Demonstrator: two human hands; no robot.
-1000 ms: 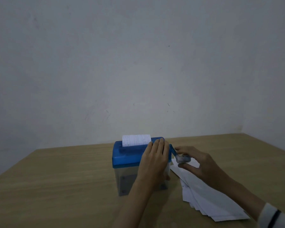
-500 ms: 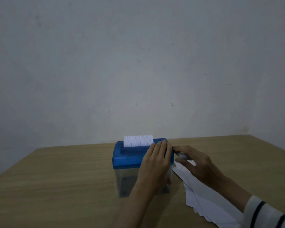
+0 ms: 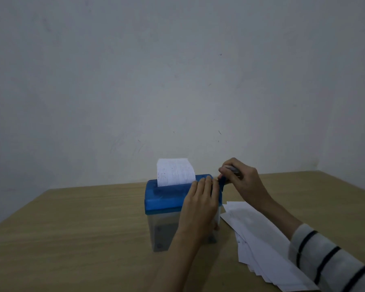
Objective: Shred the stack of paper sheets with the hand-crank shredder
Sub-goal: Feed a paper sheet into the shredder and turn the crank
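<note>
A small hand-crank shredder [image 3: 167,199] with a blue lid and a clear bin stands mid-table. A printed paper sheet [image 3: 175,172] sticks up out of its top slot. My left hand [image 3: 200,207] lies over the lid's right end, fingers flat on top and thumb down the side. My right hand [image 3: 240,180] grips the grey crank knob at the shredder's right side, raised above lid level. A fanned stack of white sheets [image 3: 259,239] lies on the table to the right, partly under my right forearm.
The wooden table [image 3: 72,228] runs to a plain wall behind. Its far edge and right corner are in sight. My striped sleeve [image 3: 329,260] crosses over the paper stack.
My right hand has swung the crank knob from low beside the shredder up to above the lid. The sheet in the slot stands about as high. My left hand has stayed on the lid.
</note>
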